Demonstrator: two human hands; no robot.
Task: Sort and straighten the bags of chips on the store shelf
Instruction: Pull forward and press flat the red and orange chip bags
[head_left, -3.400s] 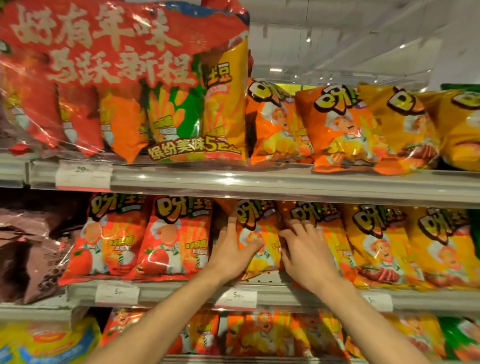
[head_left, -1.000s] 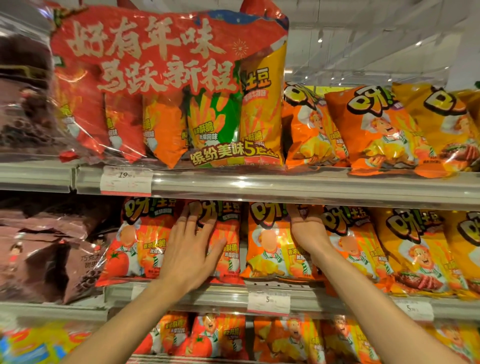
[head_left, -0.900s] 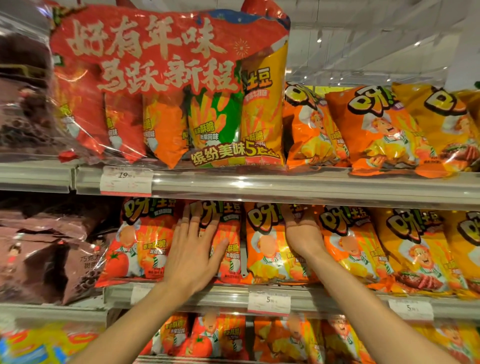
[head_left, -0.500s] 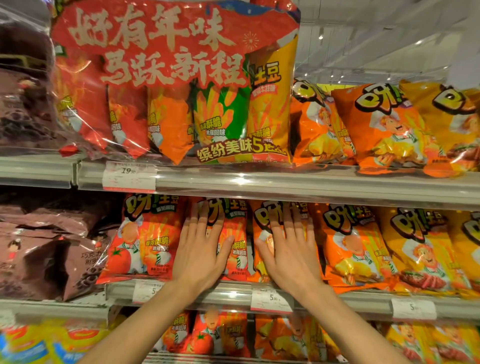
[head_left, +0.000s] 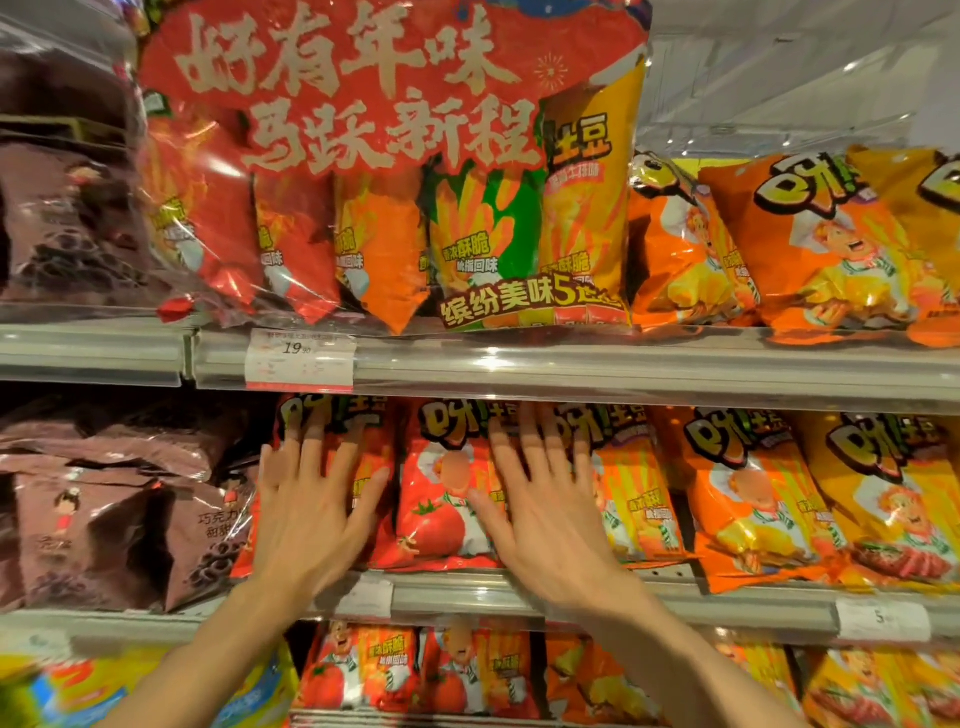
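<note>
Now both hands are lying flat against the fronts of the chip bags on the middle shelf (head_left: 519, 597). The left hand (head_left: 306, 514) is spreading its straight fingers wide over the leftmost red tomato bag (head_left: 358, 467), its fingertips reaching up to the yellow lettering near the bag's top. The right hand (head_left: 545, 514) is likewise lying wide and flat, its thumb resting on the second red tomato bag (head_left: 441, 493) and its fingers crossing onto the orange bag (head_left: 634, 493) just beside it. Neither hand is curling round anything; both are only pressing.

These three bags are standing upright side by side at the shelf's front edge, touching one another. To their right another orange bag (head_left: 748, 499) and a yellow bag (head_left: 893, 509) are standing in the same row, leaning slightly. To the left of the row, dark brown bags (head_left: 104, 519) are sitting slumped on the neighbouring shelf section.

On the shelf above, a large clear multipack with a red banner (head_left: 389, 171) is standing over a price tag (head_left: 300, 358), and orange bags (head_left: 810, 249) are leaning beside it. Below the hands, more red bags (head_left: 415, 670) are showing on the lower shelf, blurred at the edges.
</note>
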